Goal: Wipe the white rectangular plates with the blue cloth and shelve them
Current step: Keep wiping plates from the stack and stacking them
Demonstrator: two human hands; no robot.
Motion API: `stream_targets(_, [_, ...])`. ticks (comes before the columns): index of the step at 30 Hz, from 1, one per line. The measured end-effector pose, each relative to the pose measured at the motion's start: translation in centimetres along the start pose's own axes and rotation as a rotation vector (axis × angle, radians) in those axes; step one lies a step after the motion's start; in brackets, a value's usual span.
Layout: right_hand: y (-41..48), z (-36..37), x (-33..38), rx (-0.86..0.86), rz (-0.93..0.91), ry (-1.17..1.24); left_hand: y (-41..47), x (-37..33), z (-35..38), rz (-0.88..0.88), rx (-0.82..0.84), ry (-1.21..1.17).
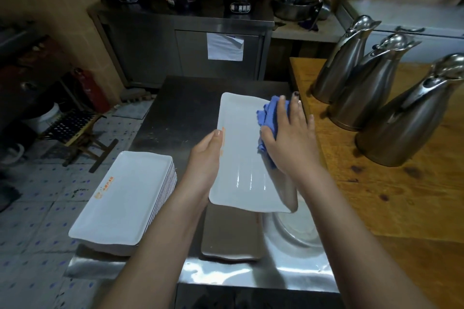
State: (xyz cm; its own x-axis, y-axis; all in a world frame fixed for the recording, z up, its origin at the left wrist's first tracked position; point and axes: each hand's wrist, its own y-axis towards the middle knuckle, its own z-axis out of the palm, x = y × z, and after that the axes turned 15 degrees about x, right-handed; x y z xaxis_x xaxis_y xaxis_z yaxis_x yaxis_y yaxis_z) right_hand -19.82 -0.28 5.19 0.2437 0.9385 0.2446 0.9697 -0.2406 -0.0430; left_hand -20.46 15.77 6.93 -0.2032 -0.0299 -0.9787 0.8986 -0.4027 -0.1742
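A white rectangular plate is held lifted above the steel table. My left hand grips its left edge, thumb on the rim. My right hand presses the blue cloth flat against the plate's right side, fingers spread over the cloth. A stack of several white rectangular plates with an orange logo sits at the table's left corner. Another plate lies in shadow on the table under the held one.
Three steel jugs stand on the wooden counter to the right. A round metal basin sits beside the shaded plate. A steel cabinet with pots stands behind. A wooden stool is on the tiled floor at left.
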Motion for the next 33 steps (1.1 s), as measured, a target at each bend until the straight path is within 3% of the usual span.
stream_targets(2, [-0.9,0.8,0.2,0.034,-0.002,0.074,0.0,-0.1,-0.3,-0.002,-0.038,0.008])
stream_targets(8, [-5.2,4.5,0.9,0.181,-0.231,0.067,0.5,0.8,-1.0,-0.063,-0.148,0.048])
stream_targets(15, [-0.3,2.2,0.3,0.125,0.010,-0.018,-0.3,1.1,0.9,-0.083,-0.059,-0.003])
stream_targets(23, [-4.7,4.1,1.5,0.223,0.000,0.169,0.1,0.8,-1.2,-0.066,-0.141,0.013])
stream_targets(28, [-1.5,1.6,0.7,0.096,0.052,0.248,-0.4,0.9,-0.1,-0.062,-0.039,-0.005])
stream_targets(33, [-2.6,2.5,0.6,0.036,-0.078,0.175,-0.2,0.7,-0.9,-0.069,-0.083,0.007])
